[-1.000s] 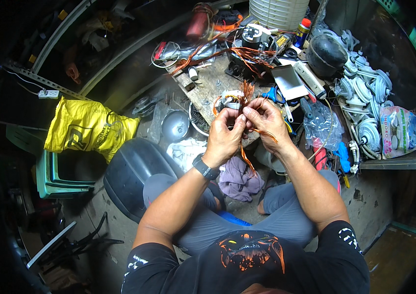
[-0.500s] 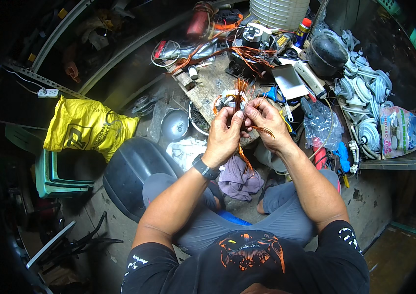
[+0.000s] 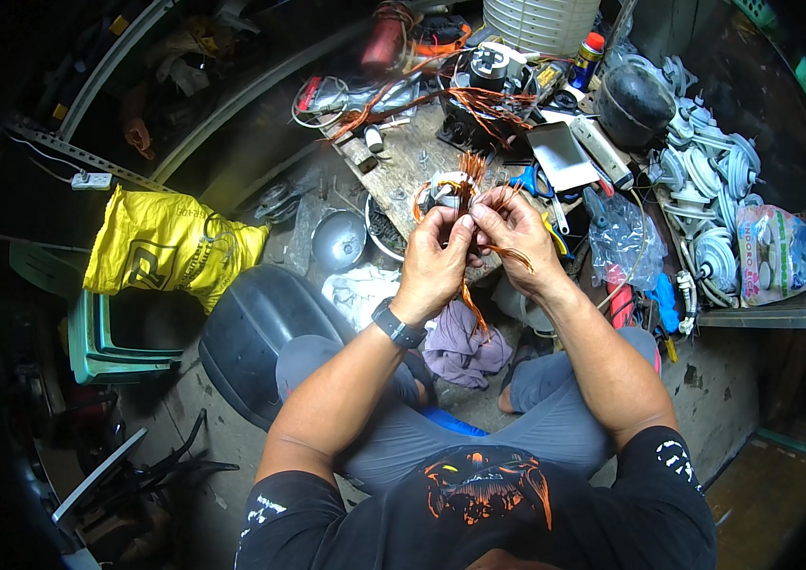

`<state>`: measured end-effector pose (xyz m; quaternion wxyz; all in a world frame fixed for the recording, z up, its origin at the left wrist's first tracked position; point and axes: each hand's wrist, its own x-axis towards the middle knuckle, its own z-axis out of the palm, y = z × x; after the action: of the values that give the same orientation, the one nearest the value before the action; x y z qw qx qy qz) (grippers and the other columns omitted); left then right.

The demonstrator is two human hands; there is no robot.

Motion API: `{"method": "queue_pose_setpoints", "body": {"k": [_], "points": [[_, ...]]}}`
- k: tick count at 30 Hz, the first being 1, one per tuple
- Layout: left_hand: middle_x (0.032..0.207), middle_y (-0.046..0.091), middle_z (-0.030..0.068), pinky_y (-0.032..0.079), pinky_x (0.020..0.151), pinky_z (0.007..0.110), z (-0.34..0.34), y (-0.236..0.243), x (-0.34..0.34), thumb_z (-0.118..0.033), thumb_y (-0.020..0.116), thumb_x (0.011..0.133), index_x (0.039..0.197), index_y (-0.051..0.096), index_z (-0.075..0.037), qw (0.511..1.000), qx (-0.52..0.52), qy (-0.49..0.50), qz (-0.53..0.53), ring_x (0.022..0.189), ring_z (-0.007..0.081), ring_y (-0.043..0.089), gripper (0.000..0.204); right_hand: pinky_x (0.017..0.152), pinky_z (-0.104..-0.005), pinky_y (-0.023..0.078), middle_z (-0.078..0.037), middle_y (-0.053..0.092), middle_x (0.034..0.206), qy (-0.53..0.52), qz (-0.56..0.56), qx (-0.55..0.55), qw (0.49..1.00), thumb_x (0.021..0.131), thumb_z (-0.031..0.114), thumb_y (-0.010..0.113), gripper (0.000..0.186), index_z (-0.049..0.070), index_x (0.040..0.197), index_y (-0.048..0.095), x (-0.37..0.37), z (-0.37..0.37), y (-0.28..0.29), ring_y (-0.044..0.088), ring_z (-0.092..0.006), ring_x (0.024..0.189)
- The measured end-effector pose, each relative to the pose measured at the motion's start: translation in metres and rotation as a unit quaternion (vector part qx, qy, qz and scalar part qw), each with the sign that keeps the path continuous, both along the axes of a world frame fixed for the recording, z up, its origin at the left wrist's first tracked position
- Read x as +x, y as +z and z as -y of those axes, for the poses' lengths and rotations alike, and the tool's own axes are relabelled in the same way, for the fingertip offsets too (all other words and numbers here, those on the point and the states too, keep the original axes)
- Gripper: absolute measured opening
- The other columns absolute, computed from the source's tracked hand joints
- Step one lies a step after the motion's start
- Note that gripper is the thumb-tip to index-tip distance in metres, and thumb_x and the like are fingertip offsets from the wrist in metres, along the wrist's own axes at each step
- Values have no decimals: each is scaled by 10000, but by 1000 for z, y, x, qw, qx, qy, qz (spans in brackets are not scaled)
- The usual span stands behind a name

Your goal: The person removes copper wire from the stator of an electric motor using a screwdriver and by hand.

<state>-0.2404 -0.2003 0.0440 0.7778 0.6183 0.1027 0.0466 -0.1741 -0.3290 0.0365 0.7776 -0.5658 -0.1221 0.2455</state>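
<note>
A bundle of copper wires (image 3: 470, 169) stands up between my two hands, its loose ends fanned out at the top and a tail hanging below. My left hand (image 3: 438, 255) is closed round the bundle, thumb pressed against it. Close beside it, my right hand (image 3: 518, 234) pinches some of the wires, and a few strands (image 3: 514, 256) stick out under its palm. Exactly which strands the right fingertips grip is hidden. Behind the bundle, a white object with orange wire (image 3: 442, 190) rests at the edge of the wooden board (image 3: 403, 182).
More copper wire (image 3: 487, 106) drapes over a dark motor-like part (image 3: 479, 81) at the back. Blue-handled scissors (image 3: 528, 180), a white tray (image 3: 563, 157) and a spray can (image 3: 587, 62) lie right of it. Grey pulley-like parts (image 3: 702, 180) crowd the right. A purple cloth (image 3: 465, 350) lies below my hands.
Both hands stay in nearly the same place on the copper wires. The right fingers have shifted very slightly, and the wire tips spread a little differently.
</note>
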Motion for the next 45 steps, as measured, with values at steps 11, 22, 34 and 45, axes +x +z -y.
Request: {"method": "queue_pose_setpoints", "body": {"k": [11, 22, 34, 45], "points": [[930, 657, 58, 551, 689, 264, -2, -1, -1, -200, 532, 1017, 1078, 547, -27, 998, -60, -26, -13, 811, 121, 651, 185, 595, -179, 450, 14, 562, 830, -27, -12, 47, 998, 975, 160, 607, 149, 62, 1074, 554, 0, -2, 1, 514, -35, 646], [933, 656, 52, 555, 697, 269, 2, 0, -2, -207, 542, 1013, 1080, 547, -35, 996, -83, -19, -23, 834, 120, 651, 185, 519, -178, 424, 20, 541, 794, -78, -58, 54, 994, 980, 167, 603, 153, 78, 1061, 509, -5, -4, 4, 488, -22, 615], [931, 664, 60, 560, 679, 264, 1, -3, -2, -209, 557, 1006, 1076, 548, -35, 998, -61, -17, -22, 817, 123, 657, 187, 550, -156, 411, 30, 551, 808, -50, -14, 22, 998, 958, 169, 639, 158, 64, 1041, 554, -2, -4, 3, 479, -16, 616], [930, 659, 58, 559, 677, 263, 3, -3, -3, -210, 553, 1009, 1072, 558, -32, 997, -75, -10, -24, 805, 123, 650, 189, 555, -161, 419, 36, 546, 798, -60, -38, 31, 997, 977, 168, 605, 103, 89, 1008, 546, -4, -4, 0, 476, -16, 623]]}}
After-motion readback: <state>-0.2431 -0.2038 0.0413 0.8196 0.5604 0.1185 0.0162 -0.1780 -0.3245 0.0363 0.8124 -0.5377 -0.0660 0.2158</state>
